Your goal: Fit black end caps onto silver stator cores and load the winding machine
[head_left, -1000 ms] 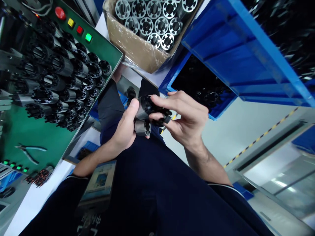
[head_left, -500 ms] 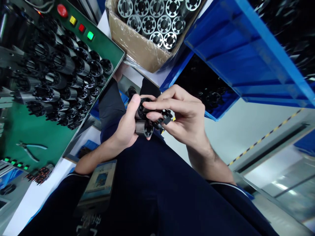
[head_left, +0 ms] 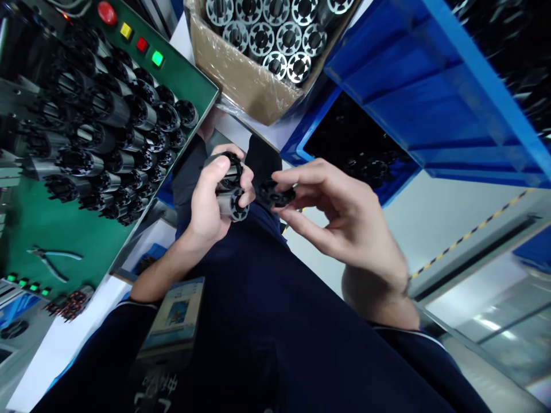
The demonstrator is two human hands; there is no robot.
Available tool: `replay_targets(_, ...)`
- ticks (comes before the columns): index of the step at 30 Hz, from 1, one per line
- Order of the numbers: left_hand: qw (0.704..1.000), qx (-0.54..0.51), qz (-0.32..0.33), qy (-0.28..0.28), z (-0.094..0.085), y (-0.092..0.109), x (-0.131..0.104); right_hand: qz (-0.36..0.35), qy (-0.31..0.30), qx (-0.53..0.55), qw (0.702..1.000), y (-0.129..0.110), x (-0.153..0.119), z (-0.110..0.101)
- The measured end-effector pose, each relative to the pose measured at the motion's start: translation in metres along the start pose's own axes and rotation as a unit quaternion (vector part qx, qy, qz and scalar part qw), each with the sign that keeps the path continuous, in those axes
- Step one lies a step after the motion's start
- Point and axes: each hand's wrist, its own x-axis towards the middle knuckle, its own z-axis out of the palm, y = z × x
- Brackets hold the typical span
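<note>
My left hand [head_left: 207, 202] is closed around two slotted metal stator cores, held side by side in front of my body. The lower stator core [head_left: 227, 204] shows its bare metal end. On the upper one a black plastic end ring [head_left: 233, 170] sits at the near end, partly covered by my thumb and fingers. To the right, my right hand [head_left: 348, 212] pinches a loose black slotted plastic ring [head_left: 282, 196] between thumb and fingertips, apart from the cores. That ring is dark and slightly blurred.
On the green bench [head_left: 99, 229] at left stand several rows of stator cores with black ends [head_left: 112, 109], plus pliers [head_left: 54, 259]. A carton [head_left: 249, 94] of bare cores is at the top. Blue bins [head_left: 400, 80] with black parts stand at right.
My hands have moved apart. The left has shifted left with the two cores, its fingers now wrapped over them. The right has drawn back to the right with the black ring.
</note>
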Motion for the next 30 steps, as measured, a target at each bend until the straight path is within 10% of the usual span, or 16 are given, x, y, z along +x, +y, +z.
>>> replay_targets(10, 0.997, 0.026, 0.073, 0.029, 0.011, 0.008, -0.006, -0.046, 0.141, 0.103, 0.984, 0.004, -0.011, 0.065)
replay_targets(30, 0.987, 0.022, 0.146, 0.059, 0.021, 0.000, -0.024, -0.033, 0.139, 0.116, 0.983, 0.013, -0.012, 0.076)
